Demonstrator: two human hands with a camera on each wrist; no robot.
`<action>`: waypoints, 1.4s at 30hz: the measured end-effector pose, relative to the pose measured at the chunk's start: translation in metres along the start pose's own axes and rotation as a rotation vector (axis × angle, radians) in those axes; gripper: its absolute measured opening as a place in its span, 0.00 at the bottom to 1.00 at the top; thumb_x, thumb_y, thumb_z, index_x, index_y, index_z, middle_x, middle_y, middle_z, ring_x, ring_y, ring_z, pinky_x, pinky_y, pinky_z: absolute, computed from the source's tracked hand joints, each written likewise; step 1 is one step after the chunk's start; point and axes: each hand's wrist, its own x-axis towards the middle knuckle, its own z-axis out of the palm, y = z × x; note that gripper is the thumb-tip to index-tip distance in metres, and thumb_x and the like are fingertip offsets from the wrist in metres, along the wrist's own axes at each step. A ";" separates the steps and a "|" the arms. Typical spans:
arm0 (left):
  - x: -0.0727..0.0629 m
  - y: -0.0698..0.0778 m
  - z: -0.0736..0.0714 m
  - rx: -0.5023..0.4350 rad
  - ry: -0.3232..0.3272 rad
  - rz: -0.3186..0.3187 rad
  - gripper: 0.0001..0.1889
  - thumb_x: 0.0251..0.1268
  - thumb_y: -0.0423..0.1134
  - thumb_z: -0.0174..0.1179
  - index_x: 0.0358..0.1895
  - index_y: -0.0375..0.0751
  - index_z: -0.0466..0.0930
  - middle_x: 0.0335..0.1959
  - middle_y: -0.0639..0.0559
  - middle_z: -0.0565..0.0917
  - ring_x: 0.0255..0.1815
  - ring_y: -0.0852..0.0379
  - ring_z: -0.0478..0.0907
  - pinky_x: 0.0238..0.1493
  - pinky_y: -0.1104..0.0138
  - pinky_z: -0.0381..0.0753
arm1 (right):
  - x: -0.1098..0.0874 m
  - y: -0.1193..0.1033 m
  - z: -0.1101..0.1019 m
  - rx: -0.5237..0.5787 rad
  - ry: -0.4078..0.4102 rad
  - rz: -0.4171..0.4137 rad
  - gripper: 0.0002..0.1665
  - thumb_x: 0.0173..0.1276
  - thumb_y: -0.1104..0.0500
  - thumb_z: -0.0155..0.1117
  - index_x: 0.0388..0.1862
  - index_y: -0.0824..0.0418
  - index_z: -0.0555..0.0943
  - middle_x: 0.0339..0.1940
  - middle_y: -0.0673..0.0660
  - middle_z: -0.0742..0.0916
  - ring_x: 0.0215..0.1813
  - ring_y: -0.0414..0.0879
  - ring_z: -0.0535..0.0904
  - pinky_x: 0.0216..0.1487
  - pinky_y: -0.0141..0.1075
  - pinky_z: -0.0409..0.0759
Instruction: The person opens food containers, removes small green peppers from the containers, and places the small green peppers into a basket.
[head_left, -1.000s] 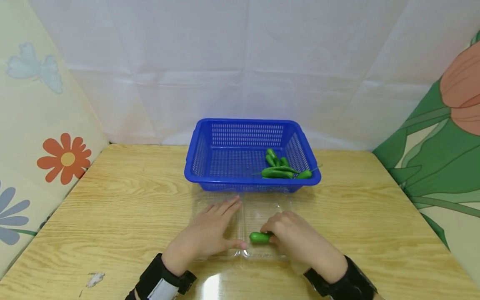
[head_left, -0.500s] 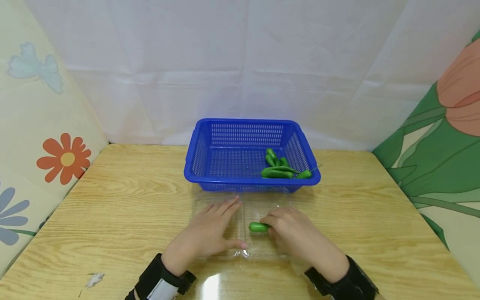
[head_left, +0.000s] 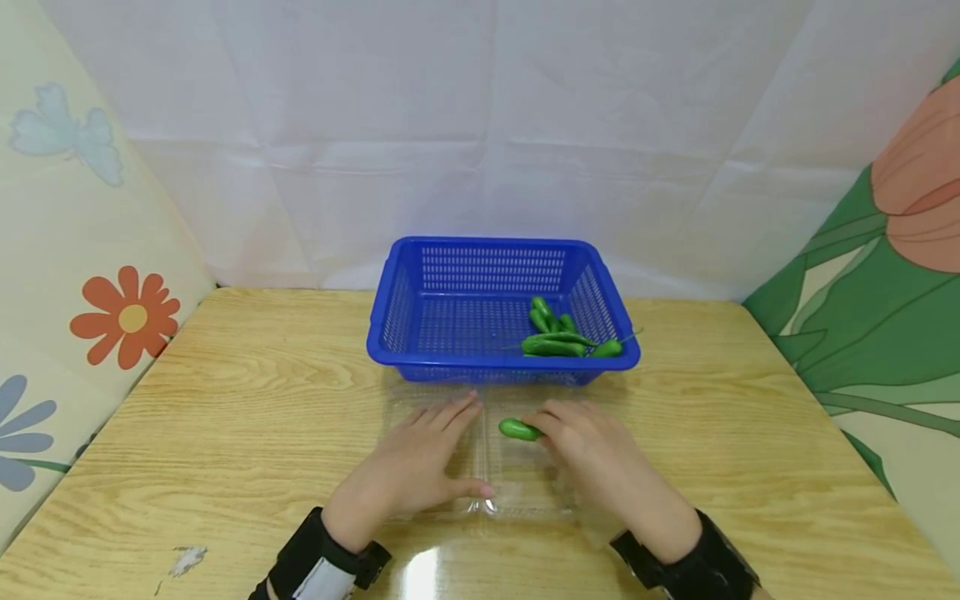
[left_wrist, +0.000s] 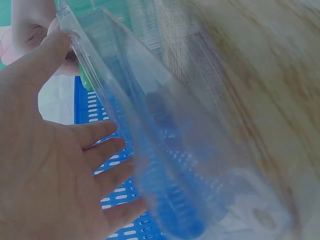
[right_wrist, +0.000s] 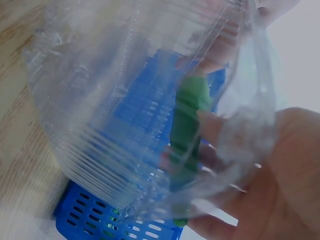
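Fingers spread and straight, my left hand [head_left: 416,458] rests on the left half of an opened clear plastic clamshell box [head_left: 525,492]. In the left wrist view its fingertips touch the box wall [left_wrist: 112,82]. My right hand [head_left: 588,446] grips a green chili pepper [head_left: 517,429] over the box's right half. Seen through the clear plastic in the right wrist view, the pepper [right_wrist: 186,125] has fingers against its side. Part of it is hidden under the right hand in the head view.
Just behind the box stands a blue slotted basket [head_left: 495,361]. Several green chili peppers [head_left: 553,347] lie in its right side, one stem poking past the rim. White cloth [head_left: 322,150] hangs behind the wooden table [head_left: 270,400].
My right hand has carried the pepper away from me, from the near part of the box's right half towards the basket. The left hand has stayed put.
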 end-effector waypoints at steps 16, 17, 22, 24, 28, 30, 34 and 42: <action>0.000 0.001 0.000 0.008 -0.005 -0.003 0.52 0.59 0.70 0.59 0.79 0.42 0.53 0.80 0.48 0.53 0.78 0.46 0.54 0.75 0.48 0.55 | 0.002 0.007 -0.002 0.001 0.141 0.021 0.19 0.58 0.69 0.74 0.49 0.64 0.84 0.41 0.53 0.86 0.44 0.49 0.82 0.49 0.44 0.82; 0.000 0.001 0.000 0.007 -0.006 -0.002 0.52 0.59 0.70 0.59 0.79 0.42 0.53 0.80 0.48 0.53 0.78 0.46 0.54 0.75 0.47 0.55 | 0.002 0.007 -0.002 0.003 0.152 0.022 0.19 0.58 0.69 0.74 0.50 0.64 0.85 0.42 0.54 0.86 0.44 0.49 0.82 0.49 0.44 0.82; 0.001 0.001 0.000 0.007 -0.007 -0.001 0.52 0.59 0.70 0.59 0.79 0.42 0.53 0.80 0.48 0.53 0.78 0.46 0.54 0.75 0.47 0.55 | 0.003 0.008 -0.002 0.019 0.214 0.001 0.19 0.58 0.68 0.74 0.50 0.63 0.85 0.43 0.54 0.86 0.45 0.51 0.82 0.51 0.45 0.81; 0.001 0.001 0.000 0.008 -0.006 0.000 0.52 0.59 0.70 0.59 0.79 0.42 0.53 0.80 0.47 0.53 0.77 0.45 0.54 0.75 0.47 0.55 | 0.003 0.008 -0.002 0.026 0.237 -0.011 0.19 0.58 0.68 0.74 0.49 0.63 0.85 0.43 0.55 0.86 0.45 0.51 0.82 0.52 0.46 0.81; 0.001 0.000 0.000 0.012 0.000 0.005 0.52 0.59 0.70 0.59 0.78 0.41 0.54 0.80 0.47 0.53 0.77 0.45 0.54 0.75 0.46 0.55 | 0.003 0.009 -0.003 0.038 0.286 -0.024 0.18 0.58 0.68 0.72 0.50 0.64 0.85 0.43 0.56 0.86 0.46 0.53 0.82 0.53 0.48 0.80; 0.001 0.000 0.000 0.014 0.002 0.005 0.52 0.59 0.69 0.59 0.78 0.41 0.54 0.80 0.47 0.53 0.77 0.46 0.54 0.75 0.46 0.55 | 0.003 0.010 -0.003 0.044 0.314 -0.028 0.19 0.58 0.68 0.72 0.50 0.65 0.85 0.44 0.57 0.86 0.47 0.54 0.82 0.53 0.48 0.80; 0.000 0.000 0.000 0.016 -0.001 0.003 0.52 0.59 0.69 0.59 0.78 0.41 0.54 0.80 0.47 0.54 0.77 0.46 0.54 0.75 0.46 0.55 | 0.003 0.012 -0.005 0.051 0.372 -0.045 0.19 0.58 0.69 0.71 0.51 0.66 0.84 0.44 0.58 0.86 0.47 0.55 0.82 0.52 0.49 0.80; 0.001 0.000 0.000 0.030 0.004 0.009 0.52 0.58 0.70 0.59 0.78 0.40 0.54 0.80 0.46 0.54 0.77 0.45 0.55 0.75 0.46 0.55 | 0.004 0.024 -0.016 0.022 0.451 -0.056 0.22 0.55 0.71 0.72 0.52 0.67 0.84 0.45 0.62 0.86 0.47 0.59 0.81 0.52 0.52 0.80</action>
